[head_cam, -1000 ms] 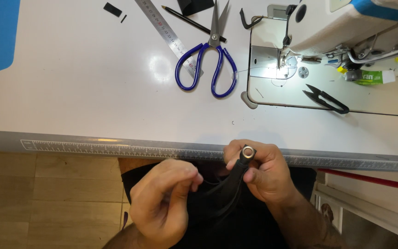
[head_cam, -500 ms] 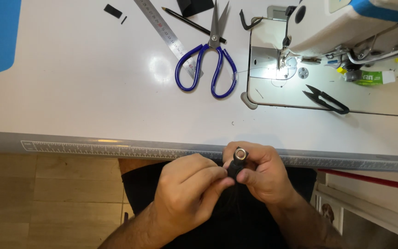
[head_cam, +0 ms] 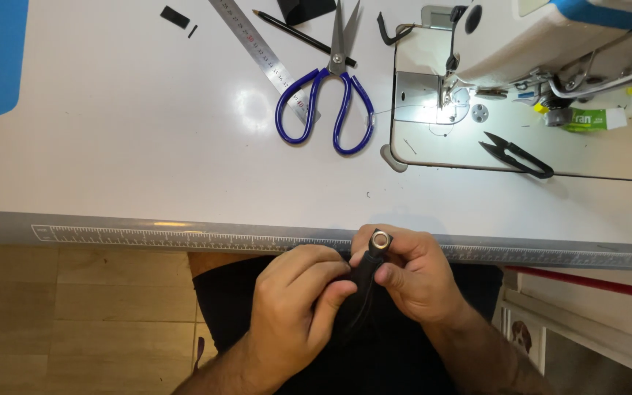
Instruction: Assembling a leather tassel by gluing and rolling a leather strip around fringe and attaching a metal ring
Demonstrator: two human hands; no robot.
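Below the table's front edge, my right hand (head_cam: 415, 274) pinches a black strap (head_cam: 363, 281) whose top end carries a round silver eyelet (head_cam: 381, 238). My left hand (head_cam: 294, 307) grips the same strap from the left, its fingers curled against the black material just under the eyelet. Both hands sit over my lap, which is covered in dark cloth. The strap's lower part runs down between my hands and blends into that dark cloth.
On the white table (head_cam: 148, 146) lie blue-handled scissors (head_cam: 330, 102), a steel ruler (head_cam: 261, 55), a pencil (head_cam: 301, 36) and black thread snips (head_cam: 517, 155). A white sewing machine (head_cam: 550, 44) stands at the right with its needle plate lit. A measuring scale runs along the table's front edge.
My left hand has moved right and closed onto the strap beside my right hand. The eyelet end has dropped slightly and stays in my right fingers.
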